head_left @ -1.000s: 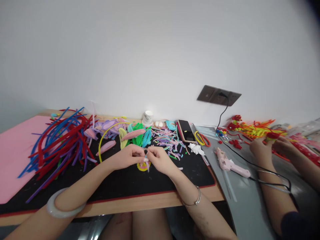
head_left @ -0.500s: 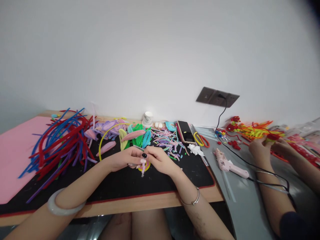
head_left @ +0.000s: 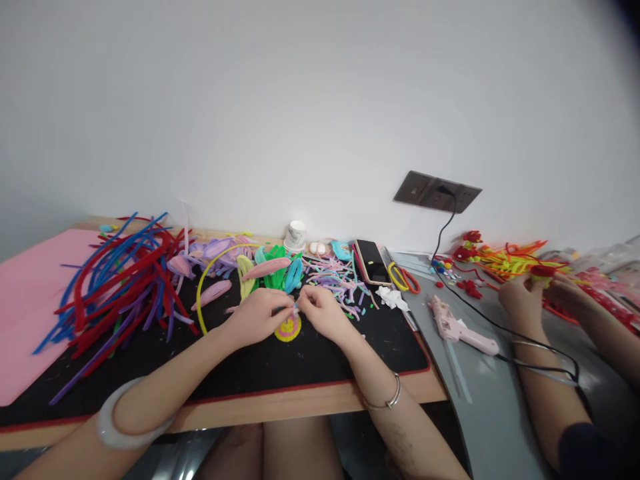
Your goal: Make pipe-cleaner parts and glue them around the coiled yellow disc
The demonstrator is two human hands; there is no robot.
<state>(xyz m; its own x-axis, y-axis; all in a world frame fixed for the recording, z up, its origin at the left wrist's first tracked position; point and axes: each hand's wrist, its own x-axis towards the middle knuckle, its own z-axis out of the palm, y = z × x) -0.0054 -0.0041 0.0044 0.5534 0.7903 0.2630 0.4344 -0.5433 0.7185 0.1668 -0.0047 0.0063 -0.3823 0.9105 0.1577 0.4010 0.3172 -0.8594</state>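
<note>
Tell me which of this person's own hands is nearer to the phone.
Right. The right hand is on the near side of the phone, a little to its left; the left hand is farther left, beyond the right one.

Single head-height view, forward and down across the desk (head_left: 280, 408) (wall (head_left: 280, 107) beyond).

From here I see a wooden table (head_left: 240, 408) largely covered by a black, red-edged mat (head_left: 225, 373), on which lie fuzzy stems (head_left: 120, 277), a yellow-rimmed disc (head_left: 288, 329) and a pink sheet (head_left: 35, 300). Beside it, a grey table (head_left: 493, 393) carries a pink glue gun (head_left: 463, 333).
</note>
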